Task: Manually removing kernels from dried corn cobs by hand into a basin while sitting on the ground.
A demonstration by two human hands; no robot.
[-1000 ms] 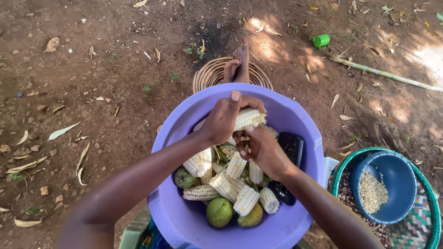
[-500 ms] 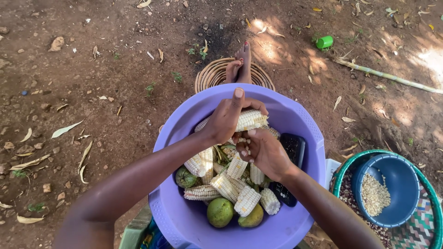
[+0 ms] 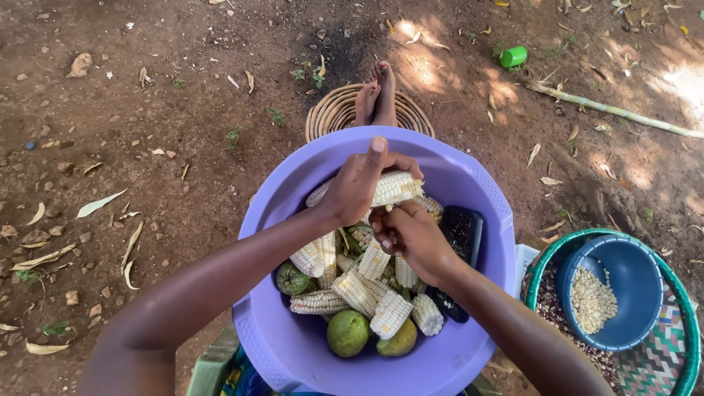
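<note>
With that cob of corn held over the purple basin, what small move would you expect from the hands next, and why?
Probably the right hand rubs another few kernels off the corn cob with its thumb. The left hand grips the cob over the purple basin, the right hand's fingers touch its underside, and many kernels remain on it.

The left hand [image 3: 359, 187] covers the middle of the pale, partly shelled corn cob [image 3: 396, 188] it holds, so only the cob's two ends show, and the right hand [image 3: 412, 236] hides whatever its curled fingers press against. The round purple plastic basin [image 3: 484, 191] loses its near rim at the picture's bottom edge. The flat black device [image 3: 463, 233] inside it is partly covered by the right wrist, and the green-rimmed woven basket [image 3: 678, 293] is cut off at the right edge.
</note>
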